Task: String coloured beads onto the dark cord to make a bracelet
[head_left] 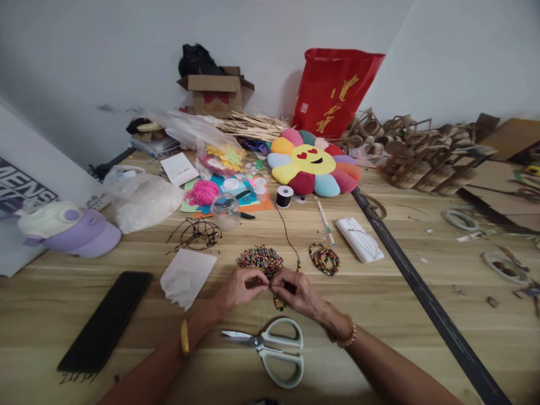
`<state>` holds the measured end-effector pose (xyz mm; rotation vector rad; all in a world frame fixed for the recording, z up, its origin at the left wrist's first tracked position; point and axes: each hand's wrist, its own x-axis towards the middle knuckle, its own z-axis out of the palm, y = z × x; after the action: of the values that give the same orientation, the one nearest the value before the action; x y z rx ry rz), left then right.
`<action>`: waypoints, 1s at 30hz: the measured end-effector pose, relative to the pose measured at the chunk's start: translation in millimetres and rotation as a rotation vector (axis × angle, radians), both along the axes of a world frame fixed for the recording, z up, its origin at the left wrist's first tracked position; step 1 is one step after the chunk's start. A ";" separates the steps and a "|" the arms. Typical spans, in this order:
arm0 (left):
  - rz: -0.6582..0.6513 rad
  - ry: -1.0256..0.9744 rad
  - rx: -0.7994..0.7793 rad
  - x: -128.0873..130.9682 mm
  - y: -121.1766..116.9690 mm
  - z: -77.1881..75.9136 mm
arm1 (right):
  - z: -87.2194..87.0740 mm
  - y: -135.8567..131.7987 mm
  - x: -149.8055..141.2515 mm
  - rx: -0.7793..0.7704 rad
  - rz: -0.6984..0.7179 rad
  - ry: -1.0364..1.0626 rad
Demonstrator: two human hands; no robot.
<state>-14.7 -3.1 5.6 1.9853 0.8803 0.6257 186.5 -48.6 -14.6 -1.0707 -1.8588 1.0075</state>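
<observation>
In the head view my left hand (243, 288) and my right hand (298, 291) meet fingertip to fingertip over the table. My left thumb and forefinger are pinched together on something too small to make out. My right hand is closed on a beaded cord (279, 304), whose strung beads hang in a loop below the fingers. Just beyond my fingertips lies a pile of colourful beads (260, 259). Black cord runs from a spool (284, 196) toward my right hand. Coiled bead strings (324, 260) lie to the right. Scissors (274, 344) with pale handles rest in front of my wrists.
A black phone (105, 320) and crumpled white paper (185, 278) lie left. Farther off are tangled black cord (196, 233), a clear jar (225, 211), pink yarn (205, 193) and a flower cushion (314, 163). A white power bank (360, 240) lies right, beside a dark strip (417, 281).
</observation>
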 end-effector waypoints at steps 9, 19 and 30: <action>0.004 0.011 0.027 -0.2 -1.0 2.1 | 2.0 -0.1 -0.9 -0.004 -0.002 0.018; -0.005 0.005 0.032 -0.5 -0.4 -0.9 | 1.6 0.0 -0.5 0.004 0.010 0.025; -0.047 0.008 0.093 -0.3 0.0 -3.8 | 4.0 -0.8 -0.7 -0.016 0.009 0.018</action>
<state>-15.0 -3.1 1.8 2.0873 0.8205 0.6427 185.9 -49.3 -10.6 -1.0603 -1.8448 1.0356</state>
